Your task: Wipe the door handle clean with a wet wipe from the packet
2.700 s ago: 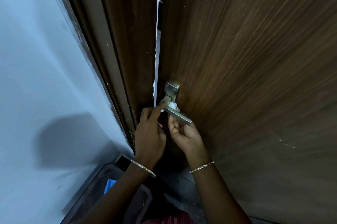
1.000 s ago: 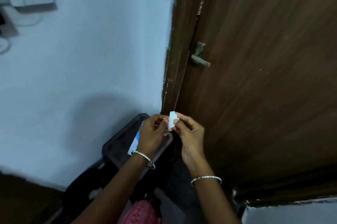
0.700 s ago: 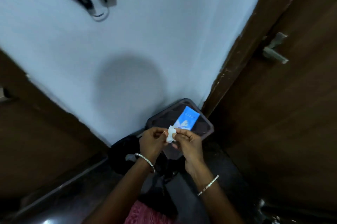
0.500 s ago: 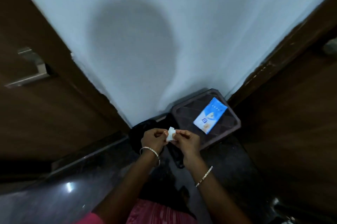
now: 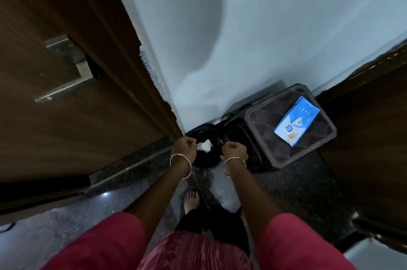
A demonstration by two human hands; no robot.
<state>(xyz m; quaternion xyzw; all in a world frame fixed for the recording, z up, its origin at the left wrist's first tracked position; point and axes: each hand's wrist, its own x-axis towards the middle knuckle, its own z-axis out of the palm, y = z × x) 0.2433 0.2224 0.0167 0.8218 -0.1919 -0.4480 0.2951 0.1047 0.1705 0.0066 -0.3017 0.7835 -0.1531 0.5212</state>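
A crumpled white wet wipe (image 5: 204,145) hangs over the black bin (image 5: 209,160) on the floor, touching the fingertips of my left hand (image 5: 186,145), which is curled on its edge. My right hand (image 5: 234,151) is a closed fist to the right of the wipe, apart from it, above the bin's rim. The blue wet wipe packet (image 5: 296,121) lies flat on a brown plastic stool (image 5: 262,137) to the right of the bin. A metal lever door handle (image 5: 66,71) shows on the brown door at the left.
A pale wall runs between the left door and a second brown door (image 5: 374,148) at the right. The floor is dark polished stone. My bare foot (image 5: 192,200) stands just behind the bin.
My view turned away from the wiped handle and down towards the floor. Both hands dropped from chest height to the bin. My right hand has let go of the wipe and moved apart.
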